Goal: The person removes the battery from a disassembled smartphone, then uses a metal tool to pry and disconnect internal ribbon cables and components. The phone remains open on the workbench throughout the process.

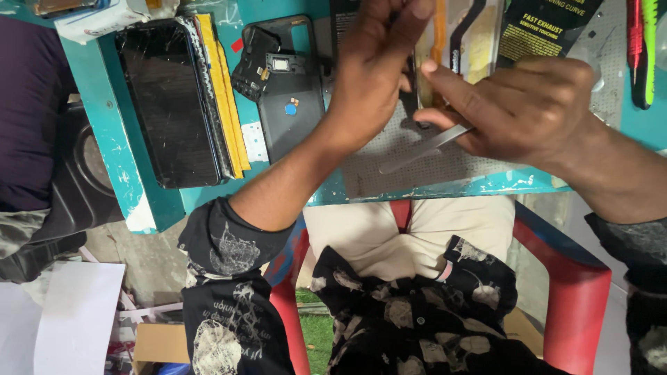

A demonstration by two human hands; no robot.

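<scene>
Right hand (528,111) pinches metal tweezers (424,147) slanting down-left; left hand (375,62) is curled, its grip hidden.

Tweezers (424,147) shiny metal; phone screen (169,104) glossy glass; table (125,167) chipped paint.

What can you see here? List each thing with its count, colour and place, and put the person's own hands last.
Workbench: one, teal, across the top.
Phones: a stack, black screen uppermost, left.
Phone back cover: one, dark grey, centre.
Work mat: one, grey, dotted, under the hands.
Metal tweezers: one, silver, in the right hand.
Chair: one, red, below.
Left hand: one, above the mat.
Right hand: one, gripping the tweezers.
</scene>
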